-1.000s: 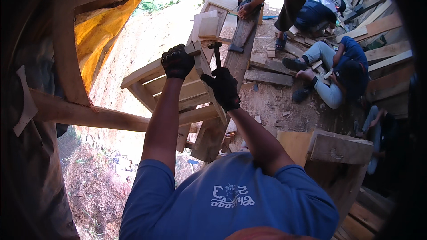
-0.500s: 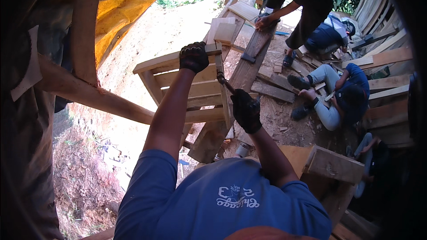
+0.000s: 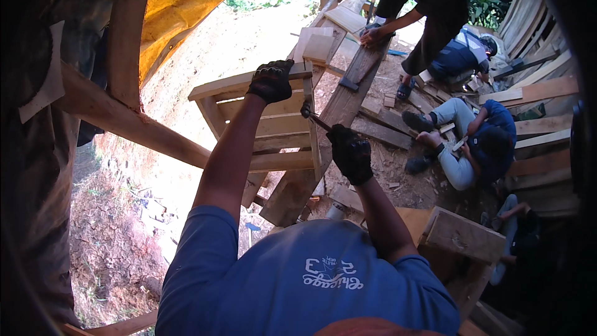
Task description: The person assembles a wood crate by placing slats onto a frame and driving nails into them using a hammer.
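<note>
In a dark glove, my left hand (image 3: 272, 81) is closed over the top rail of a slatted wooden crate (image 3: 280, 126), which tilts in front of me. My gloved right hand (image 3: 349, 154) is wrapped round the handle of a hammer (image 3: 320, 122). The hammer's metal head is beside the crate's right-hand edge board; whether it touches the wood I cannot tell. Pale slats run across the crate with gaps between them.
Another hammer (image 3: 349, 83) lies on a long wooden beam (image 3: 359, 74) beyond the crate. A co-worker (image 3: 429, 6) bends over that beam, and a seated co-worker (image 3: 491, 137) is at right. A thick timber (image 3: 134, 126) crosses at left; a wooden box (image 3: 466, 234) stands at lower right.
The hammer in my right hand has shifted slightly relative to the crate's edge. My left hand keeps its hold on the rail. The standing co-worker leans lower over the beam.
</note>
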Motion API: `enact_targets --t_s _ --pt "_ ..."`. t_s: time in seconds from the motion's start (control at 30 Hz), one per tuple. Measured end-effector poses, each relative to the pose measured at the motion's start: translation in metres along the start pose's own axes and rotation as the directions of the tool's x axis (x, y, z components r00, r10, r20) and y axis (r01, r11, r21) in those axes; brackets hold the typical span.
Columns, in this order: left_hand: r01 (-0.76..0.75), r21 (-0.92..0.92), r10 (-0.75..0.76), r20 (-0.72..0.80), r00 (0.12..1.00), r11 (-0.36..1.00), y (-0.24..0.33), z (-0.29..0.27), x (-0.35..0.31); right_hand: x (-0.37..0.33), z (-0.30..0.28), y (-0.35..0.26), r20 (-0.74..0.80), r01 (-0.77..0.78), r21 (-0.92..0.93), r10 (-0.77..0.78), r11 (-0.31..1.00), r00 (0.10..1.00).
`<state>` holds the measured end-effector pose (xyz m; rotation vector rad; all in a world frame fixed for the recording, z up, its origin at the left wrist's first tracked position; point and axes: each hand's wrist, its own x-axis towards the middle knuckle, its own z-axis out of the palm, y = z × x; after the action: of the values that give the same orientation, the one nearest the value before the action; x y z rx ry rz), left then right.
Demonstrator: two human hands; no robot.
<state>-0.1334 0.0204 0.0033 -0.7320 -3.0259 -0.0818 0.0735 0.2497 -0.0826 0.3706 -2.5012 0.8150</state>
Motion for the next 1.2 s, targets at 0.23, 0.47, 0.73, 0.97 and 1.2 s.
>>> enact_targets --t_s 0.23,0.47,0.73,0.97,1.2 --pt "-0.144 -0.104 0.164 0.225 0.961 0.984 0.013 -0.038 -0.044 -0.02 -0.029 0.003 -0.177 -0.057 0.191 0.092 0.98 0.98" --pt "-0.126 -0.15 0.139 0.079 0.987 0.981 0.055 -0.048 -0.117 0.012 -0.013 -0.005 0.275 -0.567 0.775 0.658 0.28 0.701" --pt "-0.129 -0.164 0.116 -0.085 0.99 0.978 0.087 -0.038 -0.192 0.04 0.054 0.024 -0.018 -0.24 0.422 0.273 0.874 0.962" --pt "-0.17 -0.214 0.127 -0.203 0.971 0.962 0.08 -0.029 -0.203 0.037 0.064 0.013 -0.085 -0.234 0.507 0.318 0.829 0.944" --pt "-0.157 -0.09 0.111 -0.384 0.917 0.983 0.075 -0.009 -0.188 0.032 0.09 0.014 0.132 -0.355 0.791 0.428 0.498 0.894"
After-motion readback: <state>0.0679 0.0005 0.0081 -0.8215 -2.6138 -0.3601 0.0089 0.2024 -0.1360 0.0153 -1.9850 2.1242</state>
